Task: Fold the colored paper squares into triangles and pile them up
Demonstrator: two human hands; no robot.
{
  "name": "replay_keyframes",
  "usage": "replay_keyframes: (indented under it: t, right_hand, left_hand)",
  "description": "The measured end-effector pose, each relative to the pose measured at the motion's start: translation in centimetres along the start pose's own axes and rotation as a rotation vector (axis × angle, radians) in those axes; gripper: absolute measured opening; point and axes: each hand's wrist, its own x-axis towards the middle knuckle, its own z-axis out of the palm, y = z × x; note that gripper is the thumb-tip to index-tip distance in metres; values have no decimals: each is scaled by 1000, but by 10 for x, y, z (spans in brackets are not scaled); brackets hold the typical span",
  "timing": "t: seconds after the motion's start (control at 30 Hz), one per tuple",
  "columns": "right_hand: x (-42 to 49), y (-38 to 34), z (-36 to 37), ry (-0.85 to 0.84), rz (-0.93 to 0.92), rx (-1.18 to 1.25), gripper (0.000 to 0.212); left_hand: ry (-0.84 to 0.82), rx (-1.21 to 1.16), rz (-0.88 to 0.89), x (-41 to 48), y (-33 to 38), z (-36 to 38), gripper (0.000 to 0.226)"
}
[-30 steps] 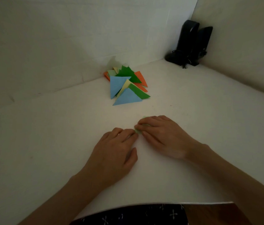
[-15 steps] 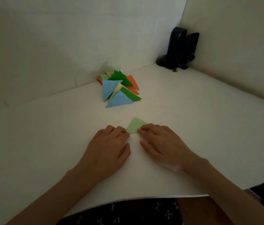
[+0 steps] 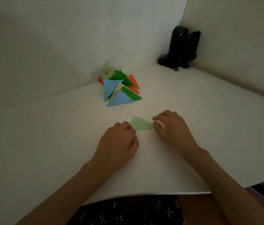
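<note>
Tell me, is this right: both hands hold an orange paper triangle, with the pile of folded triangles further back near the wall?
Not quite. The head view shows that the triangle between the left hand and right hand is light green, not orange. The pile does lie further back near the wall.

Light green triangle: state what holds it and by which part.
Both hands hold the light green triangle on the table: the left hand grips its left corner, the right hand its right corner.
</note>
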Motion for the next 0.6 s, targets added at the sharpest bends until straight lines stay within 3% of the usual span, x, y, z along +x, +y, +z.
replay_keyframes:
  t: [0.1, 0.2, 0.3, 0.4, 0.53, 0.6]
  right_hand:
    - [14, -14, 7, -205, 176, 13, 40]
    - [22, -23, 11, -273, 315, 131, 32]
    - [21, -22, 15, -238, 343, 290, 17]
    - [13, -24, 14, -147, 268, 479, 29]
    - [19, -31, 7, -84, 268, 806, 24]
    - [38, -34, 7, -8, 262, 825, 16]
  left_hand:
    - [-3, -84, -98, 11, -2, 1, 23]
    - [2, -119, -367, 16, -1, 5, 29]
    - [-26, -24, -506, 19, 2, 7, 42]
    - [-81, -56, -590, 22, 2, 5, 36]
    - [-42, -363, -554, 31, -12, -1, 17]
    - [18, -502, -551, 40, -25, -9, 18]
